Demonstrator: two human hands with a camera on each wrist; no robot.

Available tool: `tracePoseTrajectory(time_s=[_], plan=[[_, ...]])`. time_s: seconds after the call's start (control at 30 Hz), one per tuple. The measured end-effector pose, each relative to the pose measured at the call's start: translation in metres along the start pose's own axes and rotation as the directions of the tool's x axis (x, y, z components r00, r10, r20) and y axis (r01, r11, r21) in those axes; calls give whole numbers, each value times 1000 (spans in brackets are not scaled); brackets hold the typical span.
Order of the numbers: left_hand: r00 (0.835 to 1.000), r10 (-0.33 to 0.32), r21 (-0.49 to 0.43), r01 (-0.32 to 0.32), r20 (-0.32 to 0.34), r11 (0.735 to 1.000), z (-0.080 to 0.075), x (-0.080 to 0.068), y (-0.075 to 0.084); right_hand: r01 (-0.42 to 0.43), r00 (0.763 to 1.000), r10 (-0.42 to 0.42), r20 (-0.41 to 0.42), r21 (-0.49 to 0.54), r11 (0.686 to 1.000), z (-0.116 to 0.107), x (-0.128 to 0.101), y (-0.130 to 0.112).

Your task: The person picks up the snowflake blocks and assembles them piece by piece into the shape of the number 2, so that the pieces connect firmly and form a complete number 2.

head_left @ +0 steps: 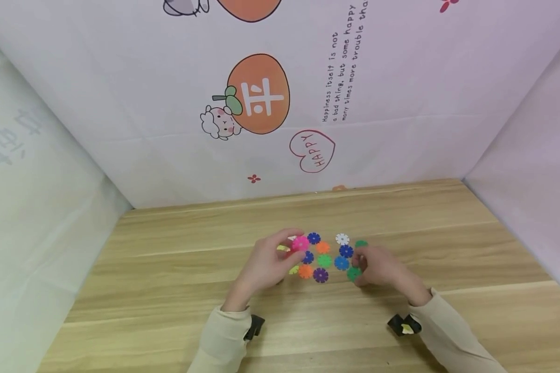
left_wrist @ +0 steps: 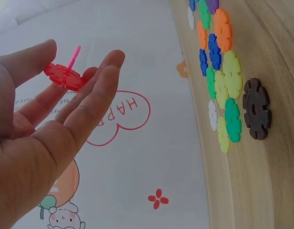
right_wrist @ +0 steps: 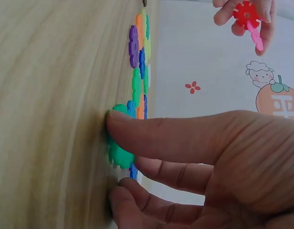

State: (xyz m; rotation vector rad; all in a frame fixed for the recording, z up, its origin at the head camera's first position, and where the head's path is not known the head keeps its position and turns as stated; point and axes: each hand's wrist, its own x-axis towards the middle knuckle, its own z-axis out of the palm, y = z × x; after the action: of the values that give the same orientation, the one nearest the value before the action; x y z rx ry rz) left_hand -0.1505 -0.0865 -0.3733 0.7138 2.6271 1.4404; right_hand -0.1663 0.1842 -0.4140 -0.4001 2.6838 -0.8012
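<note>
My left hand is raised and pinches a red notched plastic disc. A pink notched disc stands slotted crosswise into the red one, as the left wrist view shows. At the right end of the scattered discs, my right hand is low at the table. Its thumb lies over part of a green notched disc, with the other fingers bent and apart from the thumb. Contact with that disc is hard to judge. A second green disc lies just beyond the right hand's fingers.
Several loose discs lie flat on the wooden table between the hands, including a purple disc, a white disc and a light blue disc. A dark brown disc lies below the left hand. A printed sheet hangs behind.
</note>
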Motion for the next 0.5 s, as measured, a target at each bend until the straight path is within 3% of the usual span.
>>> tracePoseTrajectory(time_s=[0.33, 0.5], plan=[[1000, 10, 27, -10, -8, 1000, 0, -1, -1, 28, 1000, -28, 13, 17, 999, 0, -3, -5], [1000, 17, 23, -17, -11, 1000, 1, 0, -3, 87, 996, -86, -12, 46, 995, -2, -5, -8]])
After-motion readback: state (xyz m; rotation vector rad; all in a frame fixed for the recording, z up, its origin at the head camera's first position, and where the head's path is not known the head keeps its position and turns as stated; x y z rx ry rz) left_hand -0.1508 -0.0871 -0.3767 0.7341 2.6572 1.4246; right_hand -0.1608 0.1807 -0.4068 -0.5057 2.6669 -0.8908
